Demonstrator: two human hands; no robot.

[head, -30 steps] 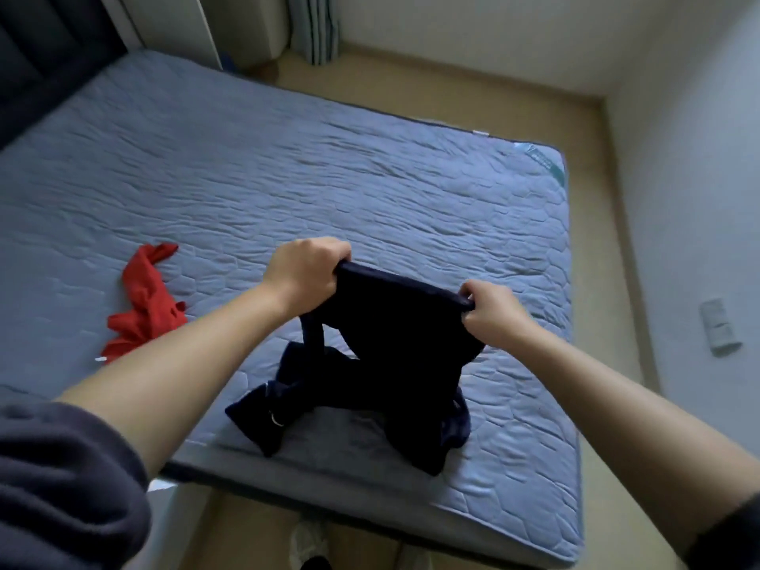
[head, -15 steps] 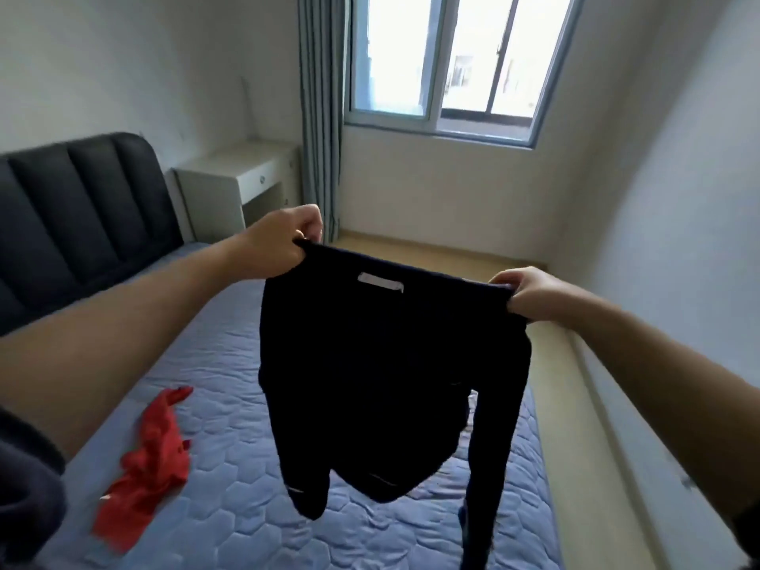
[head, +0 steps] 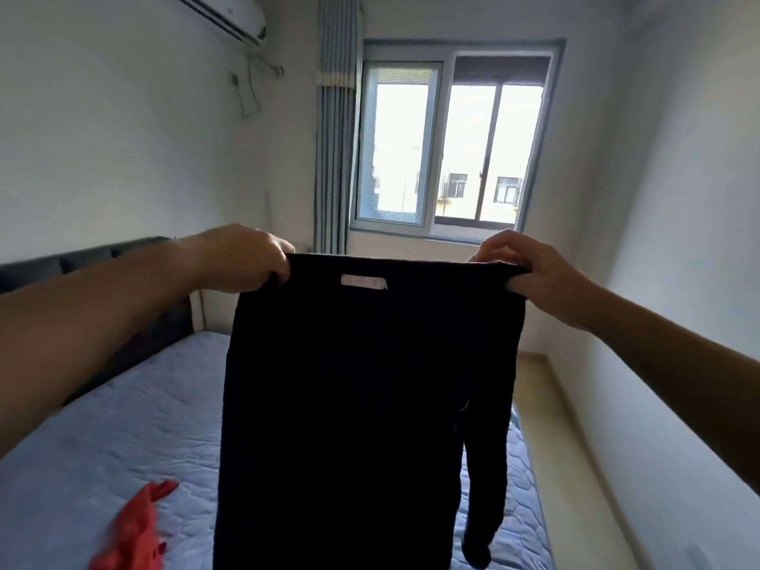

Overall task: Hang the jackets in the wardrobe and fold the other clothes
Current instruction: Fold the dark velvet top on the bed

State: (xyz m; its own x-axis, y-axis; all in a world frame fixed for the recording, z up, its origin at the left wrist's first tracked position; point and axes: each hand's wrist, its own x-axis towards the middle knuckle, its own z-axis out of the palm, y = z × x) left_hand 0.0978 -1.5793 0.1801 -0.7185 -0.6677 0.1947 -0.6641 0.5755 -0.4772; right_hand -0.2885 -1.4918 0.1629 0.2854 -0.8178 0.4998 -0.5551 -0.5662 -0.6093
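Both hands, left hand (head: 242, 259) and right hand (head: 530, 269), grip the black garment's (head: 353, 405) top edge, holding it spread above the bed (head: 115, 446).

The bed (head: 123, 438) fills the lower part of the view, from about 9 o'clock round to 5 o'clock. Its mattress has a blue-grey quilted cover with a stitched wavy pattern. Bare cover shows on the left half and in a narrow strip at 5 o'clock; the middle is hidden from view. A dark padded headboard (head: 82, 259) stands along the edge at 9 o'clock, against the wall. One red garment (head: 131, 532) lies crumpled directly on the cover at 7 o'clock, near the bottom edge of the view and well apart from the headboard. A strip of pale beige floor (head: 534, 376) runs beside the bed at 4 o'clock.
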